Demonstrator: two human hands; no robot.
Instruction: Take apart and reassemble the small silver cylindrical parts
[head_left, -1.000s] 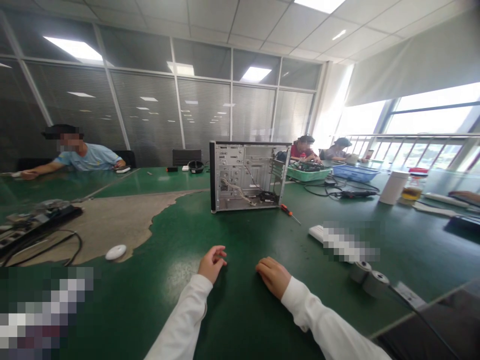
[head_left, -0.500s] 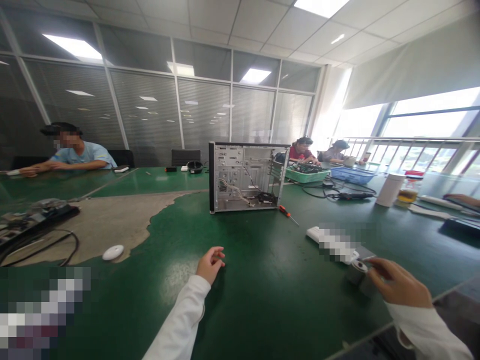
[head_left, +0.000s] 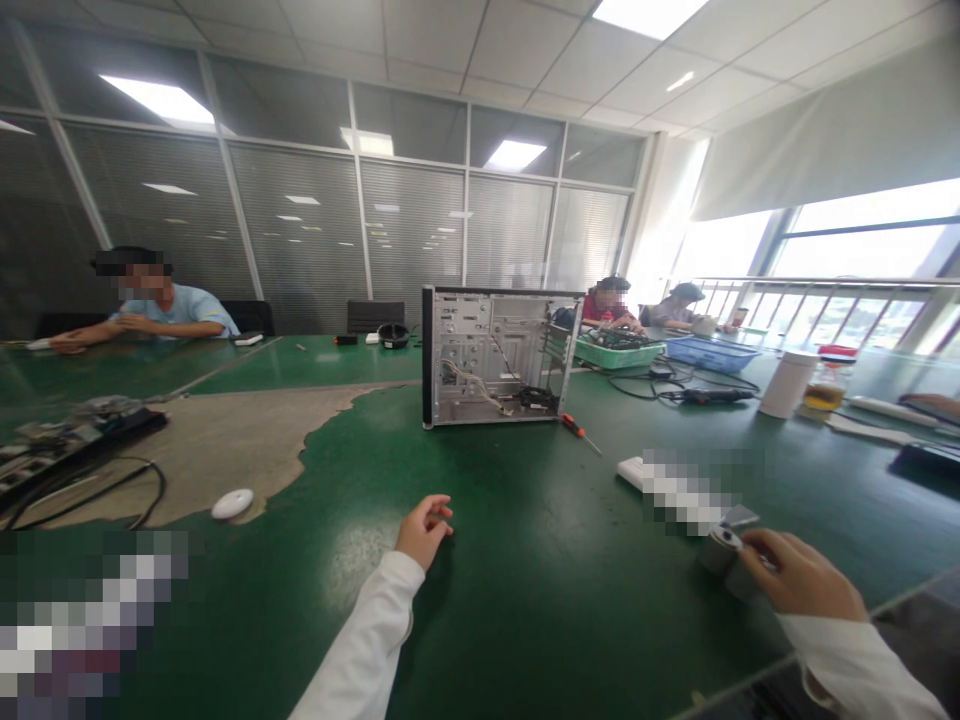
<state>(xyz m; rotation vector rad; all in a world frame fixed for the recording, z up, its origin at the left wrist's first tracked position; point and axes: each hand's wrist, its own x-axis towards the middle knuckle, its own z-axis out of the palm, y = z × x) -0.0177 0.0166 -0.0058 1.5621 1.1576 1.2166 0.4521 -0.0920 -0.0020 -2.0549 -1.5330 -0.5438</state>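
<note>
My left hand [head_left: 424,533] rests over the green tabletop [head_left: 510,560], its fingers loosely curled and apart, holding nothing. On the right, my right hand [head_left: 802,572] has thumb and fingers drawn together against a small grey roll-like cylinder [head_left: 721,552]. Another grey cylindrical part sits under those fingers, partly hidden. Just beyond lies a long white object [head_left: 634,472], mostly pixelated. Farther forward stands a computer case [head_left: 495,355] with its side off, showing metal bays and cables. A screwdriver [head_left: 574,427] with an orange and black handle lies by its lower right corner.
A green basket [head_left: 619,354] of parts and a blue basket [head_left: 712,354] stand behind, near a black cable [head_left: 660,385]. A white cylinder [head_left: 787,385] and a red-lidded jar [head_left: 829,380] are at right. Left are electronic parts [head_left: 82,435] and a white oval object [head_left: 232,503]. Several people sit around.
The fingers of my right hand have lowered and curled closer onto the grey cylinder. My left hand keeps its pose. The whole view has shifted slightly.
</note>
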